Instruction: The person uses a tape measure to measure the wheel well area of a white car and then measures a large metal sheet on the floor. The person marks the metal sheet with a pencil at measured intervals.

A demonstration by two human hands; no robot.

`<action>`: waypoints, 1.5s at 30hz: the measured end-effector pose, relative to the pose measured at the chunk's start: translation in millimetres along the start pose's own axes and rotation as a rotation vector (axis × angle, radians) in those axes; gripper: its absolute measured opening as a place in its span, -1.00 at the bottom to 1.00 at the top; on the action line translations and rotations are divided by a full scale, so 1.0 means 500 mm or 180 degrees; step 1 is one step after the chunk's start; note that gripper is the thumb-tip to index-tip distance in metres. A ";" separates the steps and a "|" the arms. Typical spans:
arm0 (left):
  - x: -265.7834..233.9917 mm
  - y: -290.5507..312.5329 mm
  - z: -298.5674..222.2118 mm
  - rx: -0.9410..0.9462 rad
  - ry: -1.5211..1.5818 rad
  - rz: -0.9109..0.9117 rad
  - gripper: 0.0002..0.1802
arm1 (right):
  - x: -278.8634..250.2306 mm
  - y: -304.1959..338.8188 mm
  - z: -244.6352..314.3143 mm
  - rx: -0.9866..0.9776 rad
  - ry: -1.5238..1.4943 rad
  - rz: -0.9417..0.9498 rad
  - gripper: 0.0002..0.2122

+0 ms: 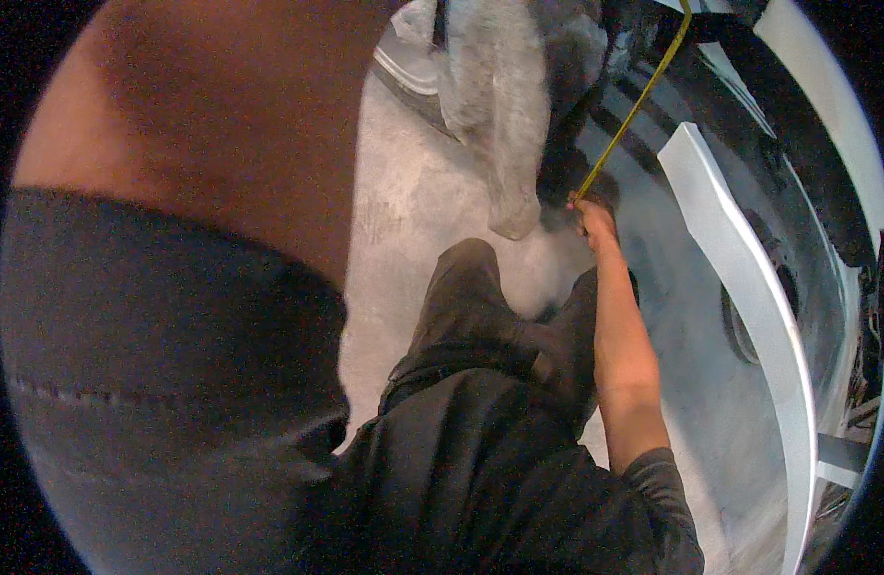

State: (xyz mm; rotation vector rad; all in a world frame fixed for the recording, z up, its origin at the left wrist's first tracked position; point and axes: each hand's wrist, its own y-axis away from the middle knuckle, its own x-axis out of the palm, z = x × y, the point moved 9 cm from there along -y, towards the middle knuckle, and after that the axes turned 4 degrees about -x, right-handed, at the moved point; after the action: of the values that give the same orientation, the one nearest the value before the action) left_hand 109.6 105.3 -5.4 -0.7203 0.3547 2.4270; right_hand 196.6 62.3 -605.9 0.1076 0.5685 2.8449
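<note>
My right hand point(596, 222) reaches forward beyond my knees, its fingers closed on the end of a long thin yellow strip point(630, 117). From the hand, the strip runs tautly up to the right and bends slightly near the top edge. Whether it is a tape or a cord, I cannot make out. My raised left arm point(202, 144), in a dark sleeve, fills the left side, very close to view. The left hand is outside the picture.
A long curved white panel point(749, 259) stands at my right, beside dark glossy surfaces. Ahead hangs a grey, dusty cloth-like form point(495, 115), partly blurred. Behind it is a pale ribbed object point(408, 69). The floor point(394, 211) is light grey and dusty.
</note>
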 end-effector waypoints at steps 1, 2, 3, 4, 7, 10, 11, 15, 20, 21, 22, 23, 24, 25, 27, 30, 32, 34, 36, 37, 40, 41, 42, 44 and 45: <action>-0.002 0.000 -0.001 0.0007 0.0030 0.0004 -0.57 | -0.011 -0.004 0.005 -0.0050 0.0206 -0.0031 -0.80; -0.002 -0.002 -0.002 0.0019 0.0049 -0.0016 -0.57 | -0.026 -0.006 0.009 -0.0095 0.0416 -0.0073 -0.80; 0.007 -0.005 -0.003 0.0054 0.0095 -0.0009 -0.57 | -0.043 -0.008 0.010 -0.0133 0.0629 -0.0124 -0.80; -0.018 0.016 0.008 -0.0040 -0.0015 0.0038 -0.57 | -0.005 0.000 0.042 -0.0264 0.0567 -0.0091 -0.80; -0.005 0.017 0.012 -0.0007 0.0020 0.0052 -0.57 | 0.007 0.028 0.065 -0.0328 0.0628 -0.0229 -0.78; -0.011 0.015 0.007 0.0019 0.0079 0.0008 -0.57 | -0.023 0.029 0.058 -0.0275 0.0698 -0.0358 -0.78; -0.012 0.013 0.002 0.0040 0.0088 -0.0003 -0.57 | -0.028 0.030 0.053 -0.0244 0.0674 -0.0410 -0.78; -0.012 0.015 -0.003 0.0053 0.0089 0.0004 -0.57 | -0.014 0.049 0.061 -0.0300 0.0740 -0.0184 -0.78; -0.012 0.019 -0.004 0.0058 0.0078 -0.0013 -0.56 | -0.017 0.038 0.047 -0.0164 0.1071 0.0004 -0.77; -0.013 0.020 -0.003 0.0067 0.0083 -0.0009 -0.56 | -0.001 0.045 0.053 -0.0077 0.1069 0.0043 -0.77; -0.010 0.021 0.000 0.0074 0.0082 -0.0007 -0.56 | 0.014 0.043 0.055 -0.0082 0.1018 0.0067 -0.77; -0.011 0.021 0.000 0.0076 0.0098 -0.0023 -0.56 | 0.012 0.037 0.051 -0.0084 0.0979 0.0068 -0.77; -0.017 0.022 0.002 0.0089 0.0107 -0.0046 -0.56 | 0.007 0.031 0.048 -0.0087 0.0938 0.0068 -0.77; -0.025 0.023 0.002 0.0091 0.0108 -0.0068 -0.56 | -0.003 0.026 0.047 -0.0128 0.0908 0.0010 -0.77; -0.019 0.021 0.004 0.0112 0.0121 -0.0052 -0.56 | 0.005 0.032 0.057 -0.0189 0.0851 -0.0038 -0.78; -0.021 0.019 0.005 0.0118 0.0129 -0.0042 -0.56 | 0.003 0.031 0.063 -0.0116 0.1188 -0.0075 -0.79; -0.024 0.017 0.001 0.0135 0.0113 -0.0061 -0.56 | 0.001 0.030 0.061 -0.0157 0.1134 -0.0065 -0.79; -0.026 0.014 -0.001 0.0141 0.0109 -0.0051 -0.56 | -0.002 0.027 0.055 -0.0156 0.1122 -0.0052 -0.79; -0.031 0.013 -0.005 0.0157 0.0102 -0.0066 -0.56 | -0.007 0.026 0.050 -0.0112 0.1153 -0.0042 -0.79; -0.033 0.012 -0.008 0.0165 0.0100 -0.0067 -0.55 | -0.007 0.024 0.049 -0.0140 0.1162 -0.0016 -0.80; -0.045 0.007 -0.010 0.0178 0.0104 -0.0099 -0.55 | -0.014 0.023 0.057 -0.0273 0.1050 0.0002 -0.81; -0.036 0.007 -0.009 0.0174 0.0087 -0.0061 -0.55 | 0.016 0.039 0.073 -0.0339 0.0898 0.0044 -0.81; -0.034 0.005 -0.009 0.0173 0.0083 -0.0056 -0.55 | 0.028 0.051 0.085 -0.0405 0.0755 0.0049 -0.82; -0.036 0.002 -0.008 0.0175 0.0094 -0.0058 -0.55 | 0.039 0.070 0.101 -0.0444 0.0704 0.0105 -0.82; -0.037 0.002 -0.008 0.0181 0.0101 -0.0065 -0.55 | 0.040 0.076 0.106 -0.0461 0.0681 0.0125 -0.82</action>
State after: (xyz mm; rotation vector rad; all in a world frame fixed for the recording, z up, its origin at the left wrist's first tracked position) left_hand 123.5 94.5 1.7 -0.7346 0.4252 2.3788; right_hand 175.1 52.8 -541.8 -0.2155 0.4021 2.9448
